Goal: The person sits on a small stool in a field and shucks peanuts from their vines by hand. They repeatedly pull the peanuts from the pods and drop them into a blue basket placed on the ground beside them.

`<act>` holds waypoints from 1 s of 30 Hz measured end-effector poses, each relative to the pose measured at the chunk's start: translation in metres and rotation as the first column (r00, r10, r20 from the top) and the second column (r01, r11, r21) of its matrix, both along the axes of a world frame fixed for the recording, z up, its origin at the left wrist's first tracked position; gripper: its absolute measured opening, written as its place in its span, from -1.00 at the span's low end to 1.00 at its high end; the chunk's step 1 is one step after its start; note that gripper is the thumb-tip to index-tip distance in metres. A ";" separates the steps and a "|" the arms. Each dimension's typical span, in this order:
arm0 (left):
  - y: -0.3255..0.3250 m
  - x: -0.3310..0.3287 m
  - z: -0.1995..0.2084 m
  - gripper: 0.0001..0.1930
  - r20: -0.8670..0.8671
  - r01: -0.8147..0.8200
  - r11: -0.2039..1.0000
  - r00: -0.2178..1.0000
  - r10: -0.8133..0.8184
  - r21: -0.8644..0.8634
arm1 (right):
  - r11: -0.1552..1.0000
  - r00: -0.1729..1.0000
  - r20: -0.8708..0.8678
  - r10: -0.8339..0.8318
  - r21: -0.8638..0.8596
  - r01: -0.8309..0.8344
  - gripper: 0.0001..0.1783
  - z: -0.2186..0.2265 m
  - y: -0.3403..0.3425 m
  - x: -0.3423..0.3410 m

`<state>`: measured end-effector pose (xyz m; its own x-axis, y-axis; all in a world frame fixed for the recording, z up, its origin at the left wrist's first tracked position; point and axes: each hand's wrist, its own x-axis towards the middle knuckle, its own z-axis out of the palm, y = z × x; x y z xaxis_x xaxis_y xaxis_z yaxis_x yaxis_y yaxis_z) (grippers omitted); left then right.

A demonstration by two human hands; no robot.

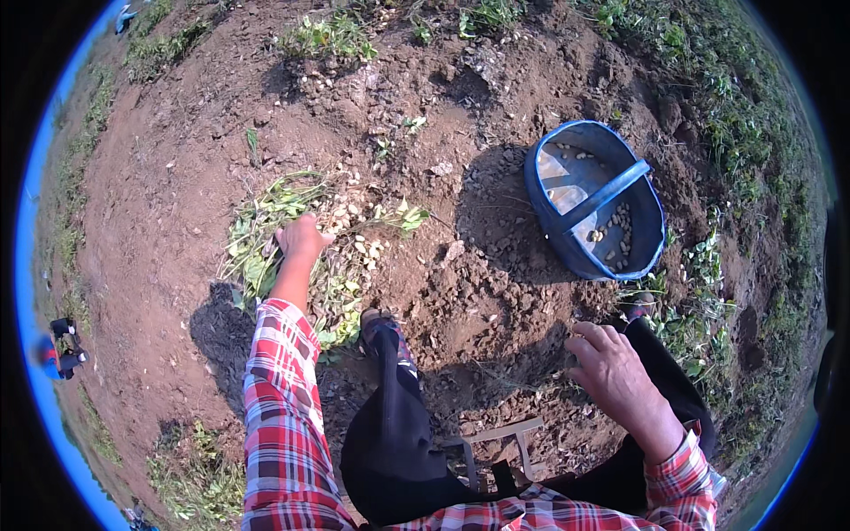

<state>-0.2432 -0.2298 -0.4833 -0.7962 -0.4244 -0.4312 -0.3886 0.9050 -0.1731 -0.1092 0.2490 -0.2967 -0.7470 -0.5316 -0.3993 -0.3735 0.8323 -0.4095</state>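
My left hand [302, 237] reaches down to a bunch of pulled peanut plants [257, 232] on the soil, its fingers closed over the stems and its thumb out to the right. Its fingertips are partly hidden. Pale peanuts [350, 212] lie in a cluster just right of that hand, among leaves and stems. My right hand [611, 370] hangs in the air in front of my right knee, palm down. Its fingers are loosely bent and apart, and nothing shows in them.
A blue basket [533, 190] with a thick handle stands on the soil at the right, peanuts scattered over its bottom. Green plants [735, 115] line the right side. More uprooted plants [332, 40] lie at the far side. Another person [62, 350] is at the left edge.
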 end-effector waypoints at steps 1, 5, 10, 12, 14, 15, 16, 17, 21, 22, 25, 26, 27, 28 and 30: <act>-0.007 0.004 0.018 -0.42 -0.071 0.007 1.000 0.997 -0.006 0.009 | 1.000 1.000 -0.020 0.015 0.004 -0.015 -0.54 0.004 -0.001 0.003; -0.026 0.013 0.102 -0.47 -0.372 0.019 0.932 0.920 0.125 0.361 | 0.998 0.996 -0.067 0.065 -0.011 -0.066 -0.58 0.023 0.002 0.017; 0.029 0.063 0.208 -0.61 -0.587 0.336 0.848 0.808 -0.037 0.409 | 0.966 0.989 -0.140 0.056 -0.243 -0.089 -0.60 0.025 -0.002 0.027; 0.073 0.076 0.233 -0.62 -0.577 0.347 0.717 0.811 0.094 0.604 | 0.891 1.000 0.004 0.024 -0.453 -0.020 -0.59 0.029 -0.008 0.025; 0.121 0.085 0.245 -0.55 -0.287 0.189 0.316 0.909 0.302 0.930 | 0.796 0.990 0.122 -0.066 -0.593 0.125 -0.55 0.032 -0.014 0.023; 0.144 0.089 0.247 -0.52 -0.199 0.141 0.225 0.944 0.262 0.964 | 0.749 0.982 0.138 -0.127 -0.636 0.187 -0.52 0.035 -0.014 0.020; 0.163 0.096 0.249 -0.48 -0.109 0.079 0.145 0.971 0.213 0.986 | 0.691 0.970 0.161 -0.182 -0.681 0.243 -0.49 0.036 -0.014 0.018; 0.179 0.106 0.250 -0.45 -0.069 0.049 0.109 0.979 0.191 0.993 | 0.605 0.946 0.210 -0.248 -0.729 0.321 -0.44 0.036 -0.015 0.016; 0.237 0.140 0.248 -0.43 0.096 -0.099 0.008 0.986 0.138 0.995 | 0.456 0.903 0.295 -0.313 -0.787 0.415 -0.39 0.035 -0.006 0.005; 0.247 0.148 0.245 -0.44 0.115 -0.122 0.040 0.982 0.148 0.992 | 0.496 0.906 0.314 -0.284 -0.761 0.419 -0.41 0.036 -0.002 0.006; 0.266 0.166 0.243 -0.36 0.235 -0.231 -0.048 0.966 0.110 0.972 | 0.557 0.928 0.240 -0.285 -0.747 0.364 -0.56 0.032 0.007 0.014; 0.268 0.168 0.245 -0.32 0.252 -0.250 -0.040 0.965 0.067 0.967 | 0.571 0.927 0.281 -0.247 -0.731 0.374 -0.59 0.033 0.010 0.014; 0.274 0.174 0.248 -0.24 0.170 -0.163 -0.177 0.985 0.028 0.971 | 0.605 0.949 0.191 -0.253 -0.734 0.309 -0.62 0.030 0.013 0.014; 0.272 0.178 0.245 -0.20 0.161 -0.157 -0.145 0.987 0.015 0.977 | 0.638 0.963 0.099 -0.251 -0.731 0.242 -0.65 0.028 0.014 0.013; 0.273 0.178 0.237 -0.23 0.203 -0.203 -0.053 0.979 0.000 0.978 | 0.719 0.965 -0.040 -0.259 -0.675 0.165 -0.77 0.029 0.021 0.015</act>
